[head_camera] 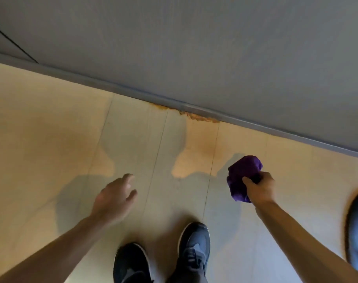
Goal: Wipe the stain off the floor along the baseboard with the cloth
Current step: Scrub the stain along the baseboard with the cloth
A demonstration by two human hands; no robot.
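Our left arm reaches up from the lower left of the frame, bare to the wrist, and our left hand (114, 198) hangs open at centre left with palm down and fingers loosely spread and slightly curled. Our right arm rises from the lower right corner, and our right hand (259, 188) at centre right is closed in a fist around a bunched purple cloth (243, 176).

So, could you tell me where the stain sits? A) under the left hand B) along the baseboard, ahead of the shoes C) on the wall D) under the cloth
B: the orange stain lines the baseboard, far from the cloth.
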